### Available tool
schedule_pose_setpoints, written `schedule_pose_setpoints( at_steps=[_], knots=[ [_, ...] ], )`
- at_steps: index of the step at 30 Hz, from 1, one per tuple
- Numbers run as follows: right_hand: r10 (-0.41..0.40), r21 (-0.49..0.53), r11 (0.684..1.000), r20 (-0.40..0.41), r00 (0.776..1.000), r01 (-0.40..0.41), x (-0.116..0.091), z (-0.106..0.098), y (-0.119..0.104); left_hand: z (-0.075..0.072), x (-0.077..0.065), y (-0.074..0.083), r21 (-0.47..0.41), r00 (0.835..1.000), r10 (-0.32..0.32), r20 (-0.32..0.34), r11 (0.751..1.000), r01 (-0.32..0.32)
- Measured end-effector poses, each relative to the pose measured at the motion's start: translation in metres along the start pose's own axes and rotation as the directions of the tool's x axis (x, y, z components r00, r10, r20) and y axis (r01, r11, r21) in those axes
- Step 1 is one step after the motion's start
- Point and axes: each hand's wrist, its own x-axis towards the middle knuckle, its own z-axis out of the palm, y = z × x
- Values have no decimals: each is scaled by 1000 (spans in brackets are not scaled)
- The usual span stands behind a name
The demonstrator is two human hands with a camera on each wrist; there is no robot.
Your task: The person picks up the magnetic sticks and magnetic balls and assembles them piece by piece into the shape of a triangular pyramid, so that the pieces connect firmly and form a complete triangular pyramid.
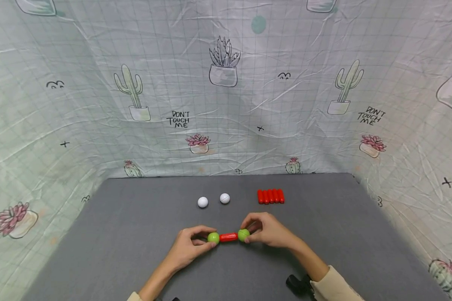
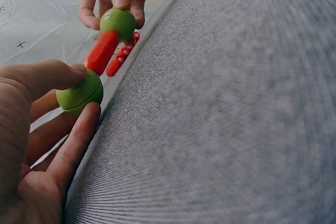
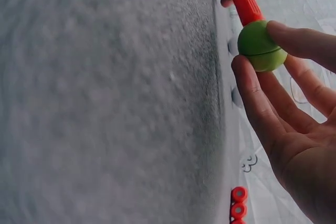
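A short red rod (image 1: 228, 237) lies between two green balls, with one ball against each end. My left hand (image 1: 190, 246) pinches the left green ball (image 1: 213, 238) between thumb and fingers. On the other side, my right hand (image 1: 268, 230) pinches the right green ball (image 1: 243, 235) the same way. In the left wrist view the rod (image 2: 102, 52) spans from the near ball (image 2: 80, 92) to the far ball (image 2: 117, 23). The right wrist view shows a seam around its near ball (image 3: 261, 46).
Two white balls (image 1: 202, 202) (image 1: 224, 198) sit beyond the hands on the grey table (image 1: 135, 217). Several red rods (image 1: 270, 196) lie side by side at the back right. A black object (image 1: 299, 285) is by the right forearm. Printed cloth (image 1: 226, 104) hangs behind.
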Motion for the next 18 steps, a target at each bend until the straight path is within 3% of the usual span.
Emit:
schedule_pose_setpoints(
  at_steps=[13,18],
  knots=[
    [3,-3,1000,40,999,-3,0,3,2,-1,-2,3,-9,999,33,9,999,-32],
    [-4,-30,1000,55,999,5,0,2,4,-1,-2,5,-17,1000,12,18,1000,-11]
  ],
)
